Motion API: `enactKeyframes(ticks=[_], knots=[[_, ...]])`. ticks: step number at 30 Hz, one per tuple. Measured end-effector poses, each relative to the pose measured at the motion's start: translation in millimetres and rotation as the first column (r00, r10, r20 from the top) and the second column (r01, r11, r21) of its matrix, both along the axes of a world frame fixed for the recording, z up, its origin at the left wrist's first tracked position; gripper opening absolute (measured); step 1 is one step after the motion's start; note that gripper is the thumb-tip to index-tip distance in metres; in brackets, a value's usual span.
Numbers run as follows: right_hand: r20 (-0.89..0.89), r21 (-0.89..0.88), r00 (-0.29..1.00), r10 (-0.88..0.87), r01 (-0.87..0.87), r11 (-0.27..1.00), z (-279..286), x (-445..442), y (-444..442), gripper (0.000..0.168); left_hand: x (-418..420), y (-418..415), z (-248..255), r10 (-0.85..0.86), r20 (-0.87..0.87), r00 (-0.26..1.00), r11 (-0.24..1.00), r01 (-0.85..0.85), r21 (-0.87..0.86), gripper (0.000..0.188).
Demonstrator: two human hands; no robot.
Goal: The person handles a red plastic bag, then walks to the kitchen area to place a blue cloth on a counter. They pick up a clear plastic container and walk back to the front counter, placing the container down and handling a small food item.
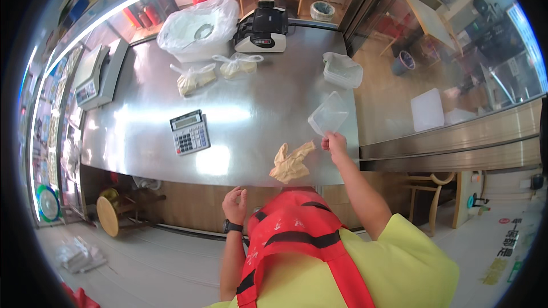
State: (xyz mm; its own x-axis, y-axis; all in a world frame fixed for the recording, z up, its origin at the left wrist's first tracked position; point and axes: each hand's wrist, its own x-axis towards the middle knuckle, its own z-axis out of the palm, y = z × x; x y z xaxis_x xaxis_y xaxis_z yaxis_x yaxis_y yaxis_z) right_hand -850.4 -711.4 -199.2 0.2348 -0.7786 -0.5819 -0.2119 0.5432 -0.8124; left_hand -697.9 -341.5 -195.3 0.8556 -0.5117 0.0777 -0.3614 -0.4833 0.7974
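Observation:
My right hand (337, 145) pinches the near corner of a clear plastic container (329, 113), which is over the right side of the steel counter (265, 124). Just left of that hand lies a crumpled tan cloth or glove (292, 163), close to the counter's front edge. My left hand (234, 205) is held in front of that edge, beside my red apron (295, 222); it has a dark watch on the wrist and nothing in its loosely bent fingers. A desk calculator (189, 132) sits to the left on the counter. Behind my right hand stands a lined plastic tub (342, 70).
Two tied clear bags of pale food (196, 80) lie before a large plastic-lined bin (199, 30) and a banknote counter (262, 30). A weighing scale (92, 77) stands at the left. Glass panels border the counter's right side. A wooden stool (108, 216) lies tipped below left.

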Motion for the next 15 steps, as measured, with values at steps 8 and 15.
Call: enactKeyframes(ticks=[8, 15], knots=[[-0.193, -0.571, 0.949, 0.248, -0.314, 0.759, 28.1, 45.7, -118.8, 0.025, 36.9, -121.9, 8.3, -0.206, -0.093, 0.974, 0.977, 0.211, 0.041, 0.017], [-0.742, -0.653, 0.658, -0.128, -0.668, 0.356, 18.1, 112.8, -306.4, 0.03, 56.9, -176.7, 19.2, -0.221, -0.236, 0.946, 0.956, 0.259, 0.141, 0.02]])
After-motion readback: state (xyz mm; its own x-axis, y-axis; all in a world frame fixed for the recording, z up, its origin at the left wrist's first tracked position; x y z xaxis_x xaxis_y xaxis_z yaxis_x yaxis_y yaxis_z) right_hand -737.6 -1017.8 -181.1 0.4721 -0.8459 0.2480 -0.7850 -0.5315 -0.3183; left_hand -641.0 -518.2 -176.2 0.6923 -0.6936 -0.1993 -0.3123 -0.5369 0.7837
